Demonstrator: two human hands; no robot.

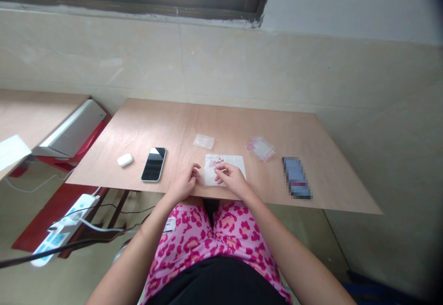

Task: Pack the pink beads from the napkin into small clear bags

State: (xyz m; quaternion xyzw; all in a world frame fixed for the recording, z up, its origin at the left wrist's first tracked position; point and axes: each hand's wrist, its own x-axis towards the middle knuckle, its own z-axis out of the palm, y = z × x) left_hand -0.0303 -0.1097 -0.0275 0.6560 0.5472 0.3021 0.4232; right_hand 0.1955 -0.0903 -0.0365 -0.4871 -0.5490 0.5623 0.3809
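A white sheet [235, 161] lies near the table's front edge, with several small pinkish-red pieces on it. Over its middle, my right hand [232, 178] pinches a thin pink stick [213, 163] between thumb and fingertips. At the sheet's left edge, my left hand [185, 184] rests on the table with its fingers curled. Something clear, like thin plastic, shows by the left fingertips, but what they grip is too small to make out. Just beyond the sheet lies a flat clear packet [204, 141]. A pile of clear bags with pink edges [261, 149] sits to the right.
To the left are a black-screened phone [154, 164] and a white earbud case [125, 160]. Another phone [296, 178], blurred out, lies at right on the wooden table [332, 176]. A power strip [65, 231] with cables hangs below left. The tiled wall [221, 65] borders the far edge.
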